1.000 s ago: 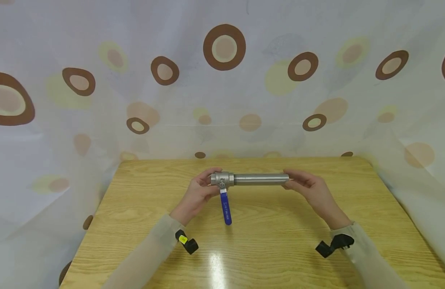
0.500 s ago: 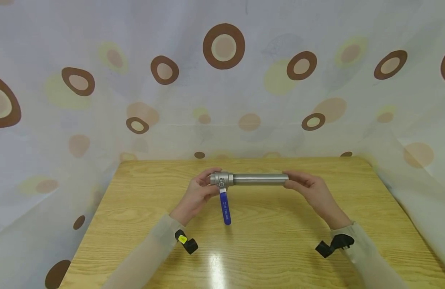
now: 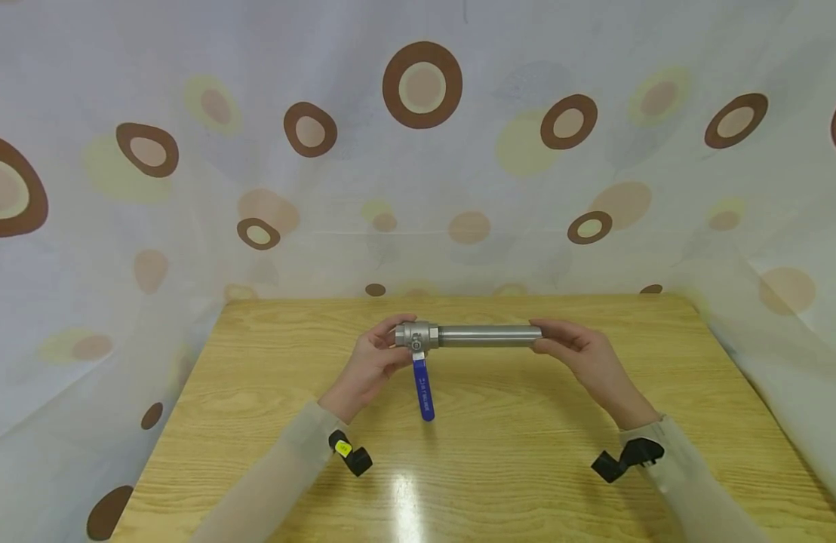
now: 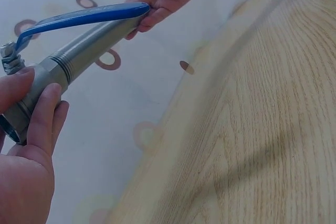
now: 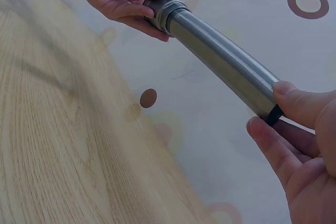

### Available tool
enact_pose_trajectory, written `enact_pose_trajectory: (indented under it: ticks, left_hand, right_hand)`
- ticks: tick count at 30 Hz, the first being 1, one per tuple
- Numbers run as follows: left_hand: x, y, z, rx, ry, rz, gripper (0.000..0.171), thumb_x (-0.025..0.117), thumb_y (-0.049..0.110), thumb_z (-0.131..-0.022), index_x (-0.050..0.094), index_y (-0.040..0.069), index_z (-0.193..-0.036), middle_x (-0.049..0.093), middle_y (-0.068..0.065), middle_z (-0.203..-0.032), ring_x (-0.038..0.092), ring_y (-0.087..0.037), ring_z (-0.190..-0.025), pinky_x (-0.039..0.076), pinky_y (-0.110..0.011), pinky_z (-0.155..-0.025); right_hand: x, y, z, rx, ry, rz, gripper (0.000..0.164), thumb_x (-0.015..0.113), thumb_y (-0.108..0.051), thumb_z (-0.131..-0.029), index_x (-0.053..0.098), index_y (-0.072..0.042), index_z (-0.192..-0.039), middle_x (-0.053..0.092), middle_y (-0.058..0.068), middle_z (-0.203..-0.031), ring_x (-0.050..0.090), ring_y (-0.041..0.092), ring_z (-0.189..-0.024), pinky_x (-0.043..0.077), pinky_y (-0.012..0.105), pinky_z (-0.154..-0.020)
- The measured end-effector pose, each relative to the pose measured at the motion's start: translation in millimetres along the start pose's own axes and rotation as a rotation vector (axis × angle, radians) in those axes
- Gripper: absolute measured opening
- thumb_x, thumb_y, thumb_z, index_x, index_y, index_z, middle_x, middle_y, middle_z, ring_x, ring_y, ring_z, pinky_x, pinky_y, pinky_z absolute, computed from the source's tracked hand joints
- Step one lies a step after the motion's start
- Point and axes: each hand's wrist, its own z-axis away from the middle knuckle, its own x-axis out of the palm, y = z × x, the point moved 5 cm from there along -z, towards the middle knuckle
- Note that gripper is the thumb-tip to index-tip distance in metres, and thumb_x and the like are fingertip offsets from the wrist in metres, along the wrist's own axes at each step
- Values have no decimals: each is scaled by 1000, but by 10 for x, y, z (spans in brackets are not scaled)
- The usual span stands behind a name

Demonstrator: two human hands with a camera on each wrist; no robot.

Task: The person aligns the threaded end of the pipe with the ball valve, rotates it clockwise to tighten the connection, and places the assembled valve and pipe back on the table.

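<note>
Two pale-sleeved arms (image 3: 268,475) reach forward over a wooden table (image 3: 513,467), angling inward. The left hand (image 3: 367,371) grips a metal ball valve (image 3: 418,332) between thumb and fingers; the right hand (image 3: 594,367) pinches the free end of the steel pipe (image 3: 489,336) joined to it. Valve and pipe are held level above the table, the blue lever (image 3: 423,388) pointing back between the arms.

Two hands (image 3: 369,371) (image 3: 594,368), one valve (image 3: 418,335), one pipe (image 3: 489,336), one table (image 3: 513,467), apparently two cameras (image 3: 359,461) (image 3: 643,452).
</note>
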Motion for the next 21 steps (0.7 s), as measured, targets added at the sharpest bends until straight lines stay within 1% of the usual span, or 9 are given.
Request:
enact_pose_trajectory:
  ticks: [3,7,10,13,17,21]
  left_hand:
    - [6,13,7,-3,-2,7,60,56,-20,-86,74,30,-114,60,-7,-131,60,-20,-114,60,-28,-90]
    - [4,14,7,-12,-2,14,59,57,-20,-87,74,29,-115,60,-8,-131,60,-21,-114,60,-28,-91]
    - [4,10,12,-17,0,13,57,57,-19,-87,74,26,-118,61,-8,-131,61,-21,-114,61,-28,-91]
    - [5,8,19,-18,0,11,56,58,-19,-87,73,23,-120,61,-8,-131,60,-21,-114,60,-28,-91]
    - [11,7,19,-12,-7,9,56,57,-19,-87,73,22,-121,60,-9,-132,60,-21,-114,60,-28,-91]
    - [12,8,18,-11,-11,1,56,57,-19,-87,73,25,-119,60,-8,-132,59,-21,-115,60,-28,-91]
  right_hand:
    - [1,-12,-5,-6,-2,7,47,68,-24,-102,60,-6,-145,71,-13,-122,68,3,-108,57,18,-93]
    - [5,-37,-9,-12,-2,8,47,70,-20,-101,60,-3,-144,71,-12,-116,68,4,-105,58,19,-88]
    - [10,-52,1,-5,-3,12,47,70,-20,-101,60,0,-142,71,-12,-117,69,4,-104,57,18,-88]
    - [7,-56,15,13,-4,30,47,69,-24,-101,61,-3,-142,71,-13,-120,68,4,-105,56,18,-90]
    - [-4,-28,22,30,-10,31,45,68,-28,-102,63,-10,-143,69,-14,-125,67,5,-108,55,18,-93]
    - [-11,-13,25,-4,-22,-11,44,68,-22,-102,61,-8,-144,69,-13,-123,68,5,-108,57,20,-92]
